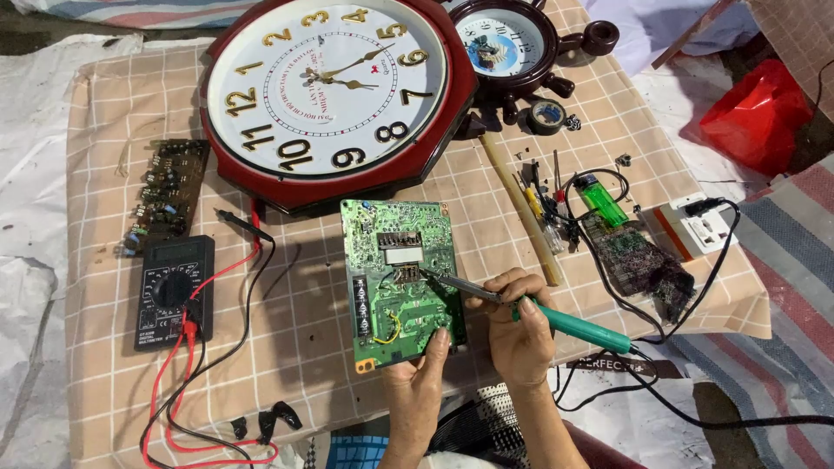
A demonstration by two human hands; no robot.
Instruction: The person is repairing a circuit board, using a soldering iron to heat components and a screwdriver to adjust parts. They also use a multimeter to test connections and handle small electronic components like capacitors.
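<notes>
Head camera is showing the left hand (415,382) gripping the flat green circuit board (400,278) from below, while the right hand (514,326) is closing around a green-handled soldering iron (556,317). Its hot tip might be slipping and burning nearby fingers.

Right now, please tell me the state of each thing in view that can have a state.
green printed circuit board: tilted, its lower edge held by left hand
green-handled soldering iron: tip on the board, in the grip of right hand
large red wall clock: lying face up
black multimeter: flat, red and black leads attached
</notes>
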